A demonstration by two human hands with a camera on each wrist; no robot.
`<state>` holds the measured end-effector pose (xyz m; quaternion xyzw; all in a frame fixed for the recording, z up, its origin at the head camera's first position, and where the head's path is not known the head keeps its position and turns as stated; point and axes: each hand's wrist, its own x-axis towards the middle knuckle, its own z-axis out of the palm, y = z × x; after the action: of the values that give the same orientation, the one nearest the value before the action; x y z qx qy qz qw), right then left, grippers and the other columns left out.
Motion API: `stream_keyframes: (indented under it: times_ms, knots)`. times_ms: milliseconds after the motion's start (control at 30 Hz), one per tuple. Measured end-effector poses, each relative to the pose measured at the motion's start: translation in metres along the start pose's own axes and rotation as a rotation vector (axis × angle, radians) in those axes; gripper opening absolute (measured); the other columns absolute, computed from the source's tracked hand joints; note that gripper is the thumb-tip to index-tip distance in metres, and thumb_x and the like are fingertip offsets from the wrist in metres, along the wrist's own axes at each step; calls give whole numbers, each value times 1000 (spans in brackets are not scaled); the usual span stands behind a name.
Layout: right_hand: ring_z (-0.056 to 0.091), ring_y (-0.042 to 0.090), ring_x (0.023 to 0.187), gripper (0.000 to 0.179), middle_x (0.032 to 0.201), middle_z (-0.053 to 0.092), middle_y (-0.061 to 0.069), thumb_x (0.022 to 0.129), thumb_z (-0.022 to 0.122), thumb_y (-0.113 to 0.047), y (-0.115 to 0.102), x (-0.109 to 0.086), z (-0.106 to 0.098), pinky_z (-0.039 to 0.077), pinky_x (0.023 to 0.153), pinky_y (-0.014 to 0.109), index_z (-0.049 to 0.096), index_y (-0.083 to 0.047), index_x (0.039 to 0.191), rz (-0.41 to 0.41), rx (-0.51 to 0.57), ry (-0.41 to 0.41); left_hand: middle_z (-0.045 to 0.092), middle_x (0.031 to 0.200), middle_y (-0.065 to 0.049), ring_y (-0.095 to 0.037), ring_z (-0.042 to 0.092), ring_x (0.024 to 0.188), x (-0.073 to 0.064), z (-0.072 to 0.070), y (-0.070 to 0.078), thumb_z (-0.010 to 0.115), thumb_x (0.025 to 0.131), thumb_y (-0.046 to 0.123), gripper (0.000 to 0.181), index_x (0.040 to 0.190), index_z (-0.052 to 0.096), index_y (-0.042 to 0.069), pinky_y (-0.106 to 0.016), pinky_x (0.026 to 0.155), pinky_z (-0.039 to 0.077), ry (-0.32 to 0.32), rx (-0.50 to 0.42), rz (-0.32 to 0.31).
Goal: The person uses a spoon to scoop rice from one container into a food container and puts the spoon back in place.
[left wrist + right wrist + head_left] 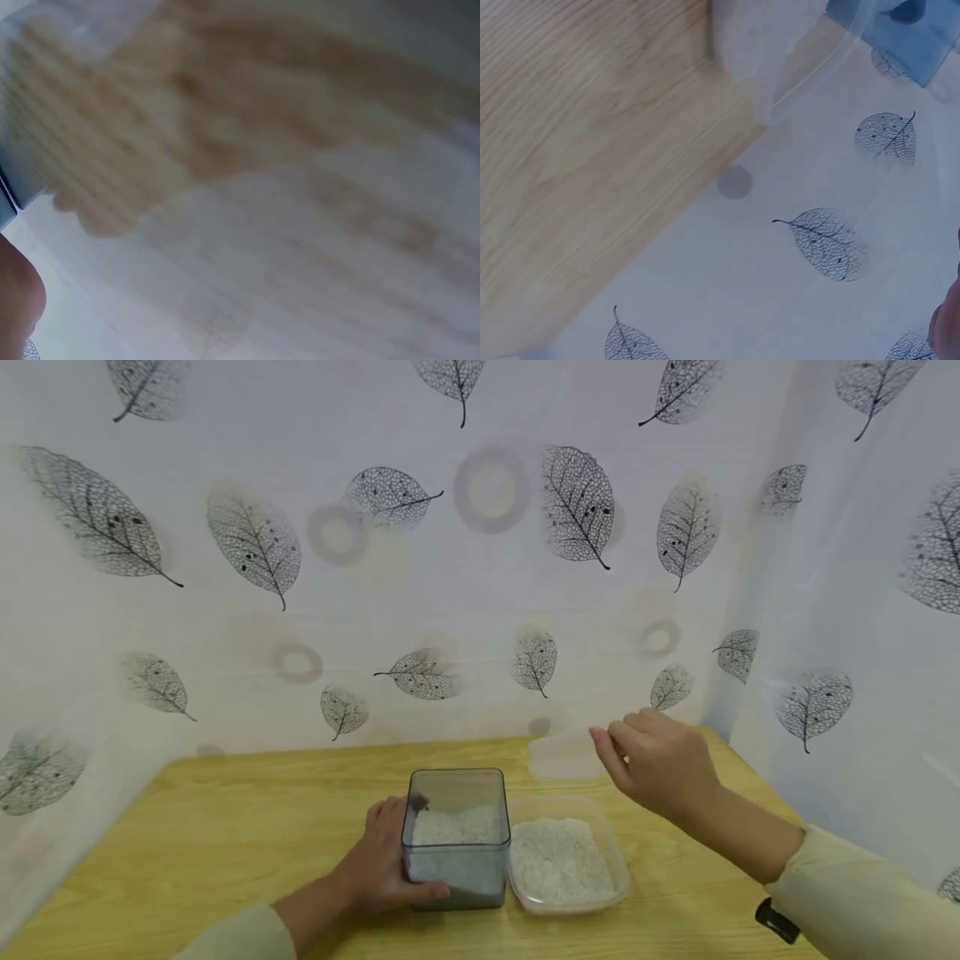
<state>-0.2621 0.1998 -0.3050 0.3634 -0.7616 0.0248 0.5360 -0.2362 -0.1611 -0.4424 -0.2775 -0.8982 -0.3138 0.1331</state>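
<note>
A square, see-through grey container (456, 877), partly filled with a white grainy substance (457, 827), stands upright on the table in the head view. My left hand (382, 860) holds it from the left, thumb across the front and fingers along the far left side. To its right sits a clear plastic tub (617, 870) with more white grains (558, 860). My right hand (660, 764) is raised behind and right of the tub, fingers curled, with nothing visible in it. In the right wrist view only a bit of that hand (946, 322) shows at the edge.
A translucent white lid-like piece (564, 756) lies near the back edge of the wooden table (247, 835), partly behind my right hand. A leaf-patterned curtain (465, 568) encloses the back and sides. A dark strap-like thing (777, 920) shows by the right sleeve.
</note>
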Motion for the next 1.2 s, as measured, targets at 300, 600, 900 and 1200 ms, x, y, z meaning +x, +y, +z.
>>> stream_keyframes:
  times_ms: [300,600,900,1200]
  knots:
    - [37,15,49,51,54,45,-3,106,39,-36,-38,31,18,31,40,26,52,-14,62,7,66,-31,52,125,-2,-19,47,116,0,0,0,71,68,78,107,138,40,4,-48,106,23,9,6,18]
    - [35,15,51,43,56,45,-2,100,53,-31,-76,43,44,31,40,25,61,-16,61,-200,4,-87,51,123,-1,-18,47,115,2,-1,2,72,68,78,105,137,39,6,-52,105,25,14,5,20]
    - [39,15,54,32,58,48,-3,86,67,-19,-113,57,61,33,40,26,53,-17,57,-143,54,-434,51,124,2,-15,45,114,0,-4,-3,71,70,77,101,137,39,8,-49,104,25,23,10,37]
    - [26,9,46,53,48,24,-9,90,65,-32,-126,62,72,30,39,26,33,-21,49,-15,105,-812,51,128,-4,-19,44,118,1,-3,-3,71,71,75,106,141,38,3,-52,105,24,-15,-16,26]
